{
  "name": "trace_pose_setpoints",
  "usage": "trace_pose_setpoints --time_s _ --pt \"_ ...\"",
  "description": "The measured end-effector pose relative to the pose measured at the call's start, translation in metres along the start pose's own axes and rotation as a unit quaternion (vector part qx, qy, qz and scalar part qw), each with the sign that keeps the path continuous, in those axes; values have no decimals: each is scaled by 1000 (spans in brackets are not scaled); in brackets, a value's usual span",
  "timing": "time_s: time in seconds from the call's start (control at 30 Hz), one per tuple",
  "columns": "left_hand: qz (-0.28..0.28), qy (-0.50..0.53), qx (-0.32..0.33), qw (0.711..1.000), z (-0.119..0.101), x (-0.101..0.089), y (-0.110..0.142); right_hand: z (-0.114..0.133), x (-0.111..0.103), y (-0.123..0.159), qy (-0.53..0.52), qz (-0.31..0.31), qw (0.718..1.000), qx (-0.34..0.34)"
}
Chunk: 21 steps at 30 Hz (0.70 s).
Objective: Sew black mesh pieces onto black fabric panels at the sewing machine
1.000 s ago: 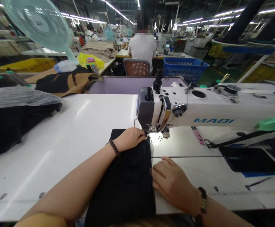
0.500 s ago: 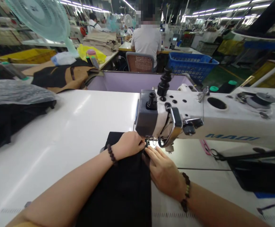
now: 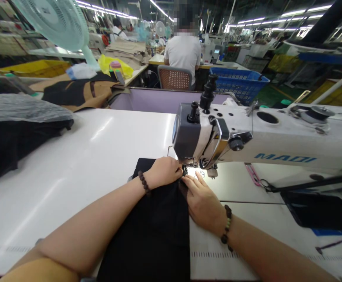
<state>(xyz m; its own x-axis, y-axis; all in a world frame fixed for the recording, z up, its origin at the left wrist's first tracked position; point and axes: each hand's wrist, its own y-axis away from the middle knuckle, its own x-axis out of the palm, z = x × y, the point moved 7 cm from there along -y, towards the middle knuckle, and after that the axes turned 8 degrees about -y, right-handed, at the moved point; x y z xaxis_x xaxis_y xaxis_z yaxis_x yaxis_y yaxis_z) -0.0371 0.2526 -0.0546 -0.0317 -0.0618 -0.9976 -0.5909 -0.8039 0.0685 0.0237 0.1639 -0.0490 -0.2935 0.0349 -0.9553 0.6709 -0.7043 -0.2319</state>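
A long piece of black fabric [image 3: 147, 235] lies on the white table and runs up to the needle area of a white and grey sewing machine [image 3: 188, 133]. At the fabric's upper part, close by the presser foot [image 3: 185, 169], my left hand [image 3: 165, 171] is closed, with fingers curled onto the cloth. My right hand [image 3: 201, 199] holds the fabric's right edge just in front of the foot. Its fingers lie close together, and its thumb is mostly hidden. A small lamp lights the plate beside the needle; the stitching point itself is too small to make out.
Pink-handled thread snips [image 3: 254, 176] and a dark tablet-like slab [image 3: 320, 209] lie at the right. Dark cloth under plastic [image 3: 20, 133] is piled at the left. Beyond the table are a green fan [image 3: 56, 23], a blue basket [image 3: 238, 84] and a seated person [image 3: 183, 53].
The view has shifted slightly, so the machine appears a little higher. Both hands keep their places on the black fabric by the presser foot, with only small finger movement.
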Motion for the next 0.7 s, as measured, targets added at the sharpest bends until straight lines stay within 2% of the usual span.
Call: trace_pose_setpoints --time_s 0.43,0.7 --pt "-4 6 -18 1000 2 -1 -5 -4 6 -2 -3 8 1000 15" --pt "4 24 -18 1000 4 -4 -8 0 3 -2 23 -33 999 0"
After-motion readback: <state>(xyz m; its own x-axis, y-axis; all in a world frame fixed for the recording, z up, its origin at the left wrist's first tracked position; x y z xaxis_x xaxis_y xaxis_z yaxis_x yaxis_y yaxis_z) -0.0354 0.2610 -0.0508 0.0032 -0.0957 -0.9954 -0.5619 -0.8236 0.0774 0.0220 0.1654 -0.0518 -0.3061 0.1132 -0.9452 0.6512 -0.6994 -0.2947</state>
